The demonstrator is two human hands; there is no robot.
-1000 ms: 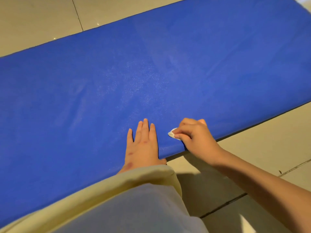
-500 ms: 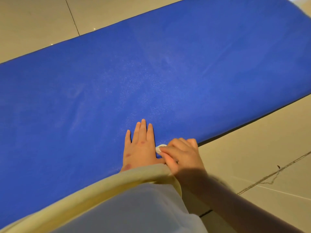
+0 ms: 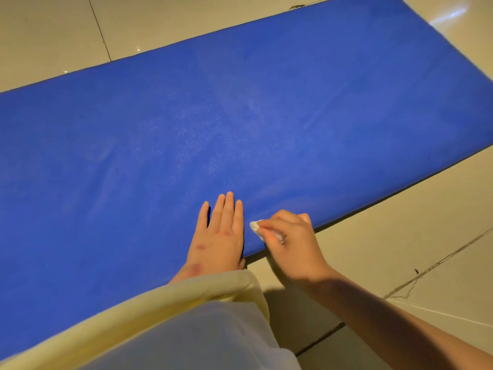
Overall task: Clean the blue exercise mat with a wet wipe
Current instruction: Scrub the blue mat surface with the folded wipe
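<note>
**Two grips at the near edge of the mat**

Both of your grips sit low in the head view, side by side where the blue exercise mat (image 3: 240, 116) meets the tiled floor (image 3: 386, 236). Your left grip (image 3: 218, 236) lies flat and released on the mat, palm down, fingers straight and close together, pointing away from you. Its wrist comes out of a pale yellow sleeve (image 3: 186, 303) that covers the mat's near edge below it.

Your right grip (image 3: 293, 244) is curled, pinching a small white wet wipe (image 3: 255, 226) between thumb and fingers. The wipe touches the mat just inside the near edge, a narrow strip of blue apart from your left index finger. The heel of that grip and its bare forearm hang over the floor, not the mat.

The near edge (image 3: 373, 201) runs diagonally from your right grip up to the right border. The far edge (image 3: 213, 36) runs roughly parallel, with tiles beyond it. The mat's short right end (image 3: 448, 41) shows at the upper right; to the left the mat runs out of the frame. Wide blue surface stretches ahead of both grips and to either side, faintly streaked in the middle. A dark cracked joint (image 3: 440, 263) crosses the tiles to your right.
</note>
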